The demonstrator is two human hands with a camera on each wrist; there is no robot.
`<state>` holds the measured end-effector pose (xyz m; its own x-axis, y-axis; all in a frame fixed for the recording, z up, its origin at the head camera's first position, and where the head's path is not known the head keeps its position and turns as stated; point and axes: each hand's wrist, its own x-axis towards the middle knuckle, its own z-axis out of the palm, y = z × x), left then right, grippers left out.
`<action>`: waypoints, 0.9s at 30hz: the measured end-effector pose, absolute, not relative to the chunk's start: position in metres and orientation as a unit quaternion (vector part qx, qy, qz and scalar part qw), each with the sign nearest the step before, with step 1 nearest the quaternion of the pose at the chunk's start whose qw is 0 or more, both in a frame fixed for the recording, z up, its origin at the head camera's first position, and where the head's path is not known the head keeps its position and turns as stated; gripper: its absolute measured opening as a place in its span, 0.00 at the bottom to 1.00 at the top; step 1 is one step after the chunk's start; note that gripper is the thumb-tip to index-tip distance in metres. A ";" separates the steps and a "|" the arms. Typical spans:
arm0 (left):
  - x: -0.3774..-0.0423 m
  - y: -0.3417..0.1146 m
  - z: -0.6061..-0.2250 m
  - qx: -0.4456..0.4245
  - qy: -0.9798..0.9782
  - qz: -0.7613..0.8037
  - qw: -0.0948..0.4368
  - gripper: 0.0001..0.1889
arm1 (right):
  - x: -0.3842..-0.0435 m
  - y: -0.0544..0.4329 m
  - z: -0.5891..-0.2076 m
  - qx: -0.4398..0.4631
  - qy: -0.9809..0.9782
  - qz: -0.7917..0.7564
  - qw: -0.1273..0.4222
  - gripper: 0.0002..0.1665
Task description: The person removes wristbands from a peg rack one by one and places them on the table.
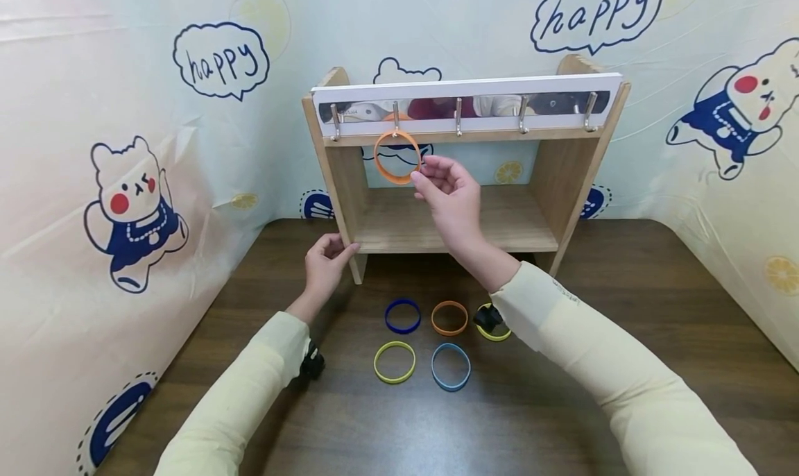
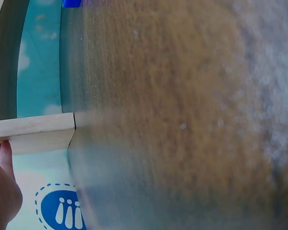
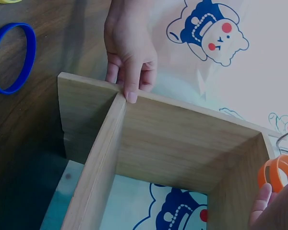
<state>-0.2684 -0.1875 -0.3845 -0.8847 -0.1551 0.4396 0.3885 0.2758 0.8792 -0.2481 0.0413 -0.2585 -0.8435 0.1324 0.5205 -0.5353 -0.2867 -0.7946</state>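
My right hand (image 1: 454, 198) pinches an orange wristband (image 1: 376, 158) by its right side, just below the second hook (image 1: 396, 115) from the left. I cannot tell whether the band touches that hook. In the right wrist view the orange wristband (image 3: 274, 179) sits in the fingertips at the right edge. My left hand (image 1: 323, 268) grips the left side panel of the wooden shelf (image 1: 458, 243), its thumb on the front edge and its fingers at the outer side. That same left hand (image 3: 131, 52) appears at the top of the right wrist view.
On the table (image 1: 374, 434) lie a dark blue wristband (image 1: 386, 318), an orange one (image 1: 433, 320), a yellow-green one (image 1: 376, 366) and a light blue one (image 1: 433, 368). Another yellow band (image 1: 496, 338) is partly hidden by the right wrist's camera. A mirrored strip (image 1: 431, 108) carries several hooks.
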 end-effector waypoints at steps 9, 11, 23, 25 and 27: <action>-0.268 -0.187 -0.384 -0.076 -0.763 -0.602 0.224 0.14 | -0.253 0.034 -0.257 0.163 -0.568 0.778 0.213 0.16; -0.268 -0.187 -0.384 -0.076 -0.761 -0.605 0.223 0.14 | -0.253 0.033 -0.256 0.158 -0.569 0.779 0.209 0.16; -0.270 -0.189 -0.388 -0.064 -0.764 -0.603 0.222 0.13 | -0.259 0.033 -0.258 0.127 -0.568 0.793 0.182 0.15; -0.270 -0.189 -0.388 -0.066 -0.766 -0.598 0.225 0.13 | -0.259 0.034 -0.258 0.127 -0.566 0.794 0.182 0.15; -0.270 -0.189 -0.388 -0.069 -0.769 -0.592 0.230 0.13 | -0.259 0.034 -0.258 0.128 -0.564 0.795 0.182 0.15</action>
